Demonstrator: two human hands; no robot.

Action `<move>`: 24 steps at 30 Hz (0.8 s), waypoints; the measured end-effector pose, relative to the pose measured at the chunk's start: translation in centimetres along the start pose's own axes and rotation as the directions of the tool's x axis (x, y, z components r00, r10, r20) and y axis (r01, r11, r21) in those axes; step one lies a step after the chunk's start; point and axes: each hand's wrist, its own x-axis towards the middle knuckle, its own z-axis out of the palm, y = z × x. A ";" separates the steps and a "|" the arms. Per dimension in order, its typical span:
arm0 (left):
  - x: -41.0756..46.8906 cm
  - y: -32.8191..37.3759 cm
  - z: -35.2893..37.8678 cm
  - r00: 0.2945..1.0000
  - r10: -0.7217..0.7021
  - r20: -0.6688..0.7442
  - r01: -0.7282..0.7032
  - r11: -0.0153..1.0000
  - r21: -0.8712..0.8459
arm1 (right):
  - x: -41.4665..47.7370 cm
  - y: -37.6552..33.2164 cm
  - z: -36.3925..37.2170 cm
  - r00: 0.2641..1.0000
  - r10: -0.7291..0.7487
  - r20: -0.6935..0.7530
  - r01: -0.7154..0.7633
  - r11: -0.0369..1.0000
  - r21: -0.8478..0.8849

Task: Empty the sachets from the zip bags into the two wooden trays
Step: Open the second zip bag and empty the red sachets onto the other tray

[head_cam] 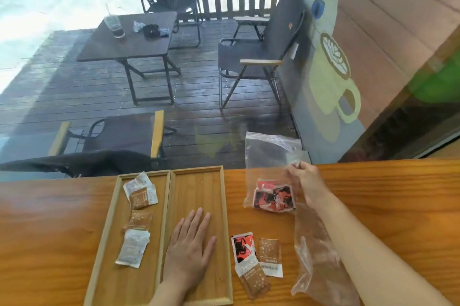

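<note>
Two wooden trays lie side by side on the table. The left tray (107, 226) holds several brown and white sachets (139, 221). My left hand (190, 251) rests flat, fingers spread, inside the right tray (199, 181), which holds no sachets. My right hand (307, 181) pinches the upper part of a clear zip bag (270, 154) held upright, with red-and-black sachets (273, 197) at its bottom. A second clear zip bag (315, 256) lies flat under my right forearm. Three loose sachets (256, 258) lie on the table between the right tray and that bag.
The wooden table (385, 193) stands against a window. Outside are a wet deck, a dark folding table with a cup (115, 25), and folding chairs.
</note>
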 end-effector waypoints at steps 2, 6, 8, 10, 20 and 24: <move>0.0 -0.1 0.1 1.000 -0.001 -0.019 0.001 1.000 0.024 | -0.7 -1.2 0.5 0.995 -0.051 0.083 0.050 0.999 0.022; -0.1 0.5 -0.5 0.994 -0.001 -0.113 -0.003 1.000 -0.031 | -2.8 -3.9 1.3 0.958 -0.203 0.204 0.206 0.979 0.006; 0.3 1.3 -1.8 0.991 -0.047 -0.129 0.015 0.971 -0.238 | -3.7 -5.1 1.5 0.933 -0.242 0.266 0.255 0.967 -0.015; 0.4 2.3 -4.2 0.982 -0.177 -0.069 0.102 0.797 -0.595 | -4.4 -5.9 2.1 0.907 -0.264 0.329 0.292 0.956 -0.037; -4.0 3.8 -16.2 0.988 -0.029 0.152 0.154 0.300 -0.942 | -8.3 -4.7 8.2 0.751 -0.098 0.653 0.403 0.852 -0.335; -5.5 2.2 -15.8 0.979 -0.113 0.169 0.199 0.374 -0.906 | -9.6 -3.8 10.5 0.708 -0.077 0.702 0.421 0.844 -0.332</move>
